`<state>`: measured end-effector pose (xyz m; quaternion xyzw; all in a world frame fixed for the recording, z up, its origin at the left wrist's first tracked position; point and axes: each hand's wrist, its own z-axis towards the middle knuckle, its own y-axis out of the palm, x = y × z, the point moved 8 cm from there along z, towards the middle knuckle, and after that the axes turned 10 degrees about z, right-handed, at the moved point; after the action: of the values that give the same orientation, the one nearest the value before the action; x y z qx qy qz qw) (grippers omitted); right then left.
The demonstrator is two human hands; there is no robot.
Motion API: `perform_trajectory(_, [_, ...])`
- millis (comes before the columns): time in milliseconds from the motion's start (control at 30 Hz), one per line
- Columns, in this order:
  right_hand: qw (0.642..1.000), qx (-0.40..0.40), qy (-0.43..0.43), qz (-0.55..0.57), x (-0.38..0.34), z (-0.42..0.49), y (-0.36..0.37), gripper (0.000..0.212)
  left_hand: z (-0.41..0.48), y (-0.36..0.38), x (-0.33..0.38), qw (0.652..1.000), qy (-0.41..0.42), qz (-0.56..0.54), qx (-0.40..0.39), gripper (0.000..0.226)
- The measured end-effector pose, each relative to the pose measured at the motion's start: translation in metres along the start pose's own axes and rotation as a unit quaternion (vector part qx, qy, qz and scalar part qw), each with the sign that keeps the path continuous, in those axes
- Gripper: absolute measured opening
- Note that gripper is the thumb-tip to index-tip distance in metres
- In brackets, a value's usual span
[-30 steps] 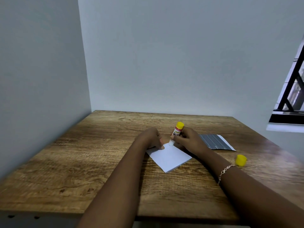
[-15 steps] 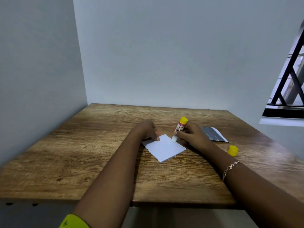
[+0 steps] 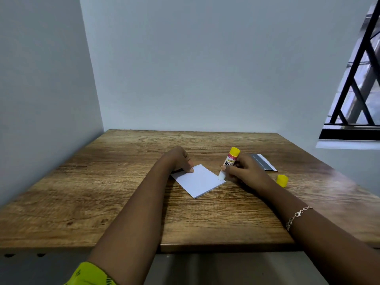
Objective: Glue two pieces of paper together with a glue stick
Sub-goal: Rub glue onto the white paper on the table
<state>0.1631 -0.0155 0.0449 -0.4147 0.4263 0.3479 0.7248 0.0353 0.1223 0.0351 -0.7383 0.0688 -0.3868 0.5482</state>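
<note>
Glue stick (image 3: 228, 163) in our closed right hand (image 3: 244, 171) — tip on white paper (image 3: 198, 180); left hand (image 3: 176, 160), fingers bent, pins its corner.

A wood-grain worktop (image 3: 123, 192) fills a corner where two pale walls meet, its back edge and its left edge against them. A white sheet of paper (image 3: 198, 181) lies flat near the middle, turned so one corner points toward the front edge. Toward the right edge lie a grey striped piece of paper (image 3: 264, 163) and, nearer the front, a small yellow cap (image 3: 282, 180), apart from both papers.
</note>
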Motion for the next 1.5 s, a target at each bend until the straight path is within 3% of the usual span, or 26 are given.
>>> perform_trajectory(167, [1.0,0.011,0.019,0.014,0.001,-0.012,-0.006,0.004,-0.009,-0.002,0.008,1.0,0.009,-0.009,0.01,0.017])
perform_trajectory(333, [0.996,0.035,0.015,0.081,-0.002,-0.018,-0.012,0.007,-0.015,-0.003,0.017,0.997,0.025,0.035,0.056,0.025])
perform_trajectory(667, [0.997,0.031,0.007,0.07,-0.003,-0.016,-0.011,0.01,-0.019,0.003,0.027,0.99,0.002,0.117,0.073,0.047])
perform_trajectory(1000, [0.993,0.032,0.012,0.11,0.001,-0.012,-0.013,0.01,-0.026,-0.01,0.002,0.978,-0.115,0.12,0.127,0.046])
perform_trajectory(1067, [0.991,0.031,0.01,0.129,-0.003,-0.004,-0.007,0.012,-0.027,-0.022,0.0,0.973,-0.113,0.127,0.153,0.048])
perform_trajectory(1167, [0.99,0.034,0.021,0.134,-0.001,0.009,-0.004,0.01,-0.023,-0.02,0.011,0.979,-0.064,0.119,0.15,0.03])
perform_trajectory(1333, [0.993,0.062,0.028,0.094,0.004,0.018,0.002,0.013,-0.021,0.001,0.014,0.985,-0.053,0.138,0.087,0.027])
perform_trajectory(1500, [0.997,0.073,-0.009,-0.01,0.001,0.025,0.006,0.017,-0.017,-0.002,0.013,0.985,-0.06,0.141,0.084,0.028])
